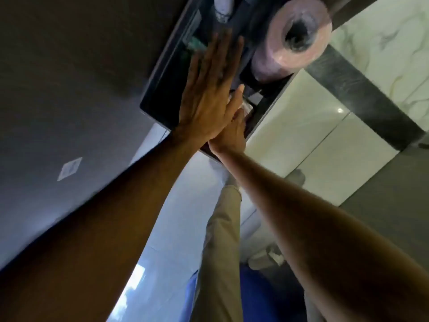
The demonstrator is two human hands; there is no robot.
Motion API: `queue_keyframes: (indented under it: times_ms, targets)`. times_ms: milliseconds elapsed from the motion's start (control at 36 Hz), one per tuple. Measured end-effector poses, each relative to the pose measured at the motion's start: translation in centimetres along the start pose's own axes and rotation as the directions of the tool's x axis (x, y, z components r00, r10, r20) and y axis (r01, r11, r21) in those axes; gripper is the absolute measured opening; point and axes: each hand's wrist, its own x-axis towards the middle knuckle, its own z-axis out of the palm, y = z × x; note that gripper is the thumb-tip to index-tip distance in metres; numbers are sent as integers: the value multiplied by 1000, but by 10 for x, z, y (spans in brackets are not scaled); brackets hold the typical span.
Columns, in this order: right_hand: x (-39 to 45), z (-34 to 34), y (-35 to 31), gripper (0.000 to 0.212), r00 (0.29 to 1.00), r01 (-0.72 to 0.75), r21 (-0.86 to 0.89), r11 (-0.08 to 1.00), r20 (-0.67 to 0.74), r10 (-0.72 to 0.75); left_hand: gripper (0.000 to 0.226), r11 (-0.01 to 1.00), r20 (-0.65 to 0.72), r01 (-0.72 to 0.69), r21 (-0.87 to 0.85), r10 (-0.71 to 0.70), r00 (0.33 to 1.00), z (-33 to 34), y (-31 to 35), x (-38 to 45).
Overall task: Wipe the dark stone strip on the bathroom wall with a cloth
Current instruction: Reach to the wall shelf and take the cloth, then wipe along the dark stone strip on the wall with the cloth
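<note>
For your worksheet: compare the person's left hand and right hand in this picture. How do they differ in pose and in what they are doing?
The left hand is spread flat with fingers straight, pressed against the dark niche; the right hand sits lower and is partly hidden behind the left. The left hand holds nothing that can be seen; the right hand's fingers seem closed on something pale, perhaps the cloth, too hidden to confirm. Both arms are bare and reach toward the same niche, below the pink paper roll.

I can read no text, label, brand or number anywhere here. The white bottle (221,6) above my hands bears dark markings, but they are too blurred to make out.
</note>
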Motion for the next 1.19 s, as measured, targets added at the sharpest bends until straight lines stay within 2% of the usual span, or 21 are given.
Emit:
queue_keyframes:
  times_ms: [83,167,222,278,361,472,556,611,694,778,833,861,917,972,1028,1056,1083,1139,1194]
  targets:
    - [16,22,2,103,998,-43,41,998,-54,45,79,998,46,34,50,-36,998,29,-3,7]
    - [19,37,5,97,989,-51,134,990,-132,69,77,996,-54,44,75,-40,998,45,-2,6]
    - [22,36,8,94,982,1,149,989,-188,27,76,997,-115,31,72,-23,993,49,-3,7]
    - [23,31,10,86,980,13,145,989,-198,16,77,997,-103,14,80,-6,995,47,-5,7]
    - [14,15,5,72,993,11,146,989,-119,7,81,1000,-36,-9,19,10,999,37,-3,7]
    - [-25,-24,8,60,987,156,-56,986,36,-154,84,988,93,111,-105,-101,991,2,12,-4]
    - [-68,-69,25,60,956,276,-5,961,105,-274,75,967,24,161,-196,-160,987,-36,40,-23]
    - [-96,-100,42,63,943,317,25,948,101,-318,69,960,-34,118,-256,-131,991,-62,60,-38]
    - [-127,-141,79,68,935,338,22,941,106,-338,62,968,-54,-54,-243,42,998,-89,91,-55]
    - [-138,-181,128,61,977,180,210,961,72,-199,54,944,-37,-241,-224,239,970,-97,128,-65]
    - [-138,-204,159,62,997,63,419,906,11,-74,51,908,-6,-335,-253,345,939,-94,158,-66]
    - [-133,-214,175,58,1000,-6,607,795,-16,20,51,894,21,-366,-259,384,923,-90,173,-65]
    - [-120,-231,207,48,982,-80,844,531,-25,187,51,885,93,-381,-266,417,904,-77,203,-60]
    - [-102,-250,240,33,958,-88,918,386,-28,286,56,903,194,-313,-294,377,906,-59,235,-53]
    - [-80,-266,272,40,917,-91,973,213,-1,398,62,924,302,-211,-318,310,902,-37,266,-45]
    - [-68,-272,290,47,899,-87,980,177,1,437,64,930,339,-169,-327,283,897,-21,283,-38]
    - [-54,-279,309,50,881,-78,986,148,-2,474,65,933,360,-149,-329,270,893,-3,299,-30]
    - [-23,-287,351,48,840,-109,974,197,-15,542,63,927,378,-179,-330,304,875,43,325,-12]
    - [10,-292,399,44,838,-152,897,414,-105,535,63,914,416,-234,-331,364,833,95,345,10]
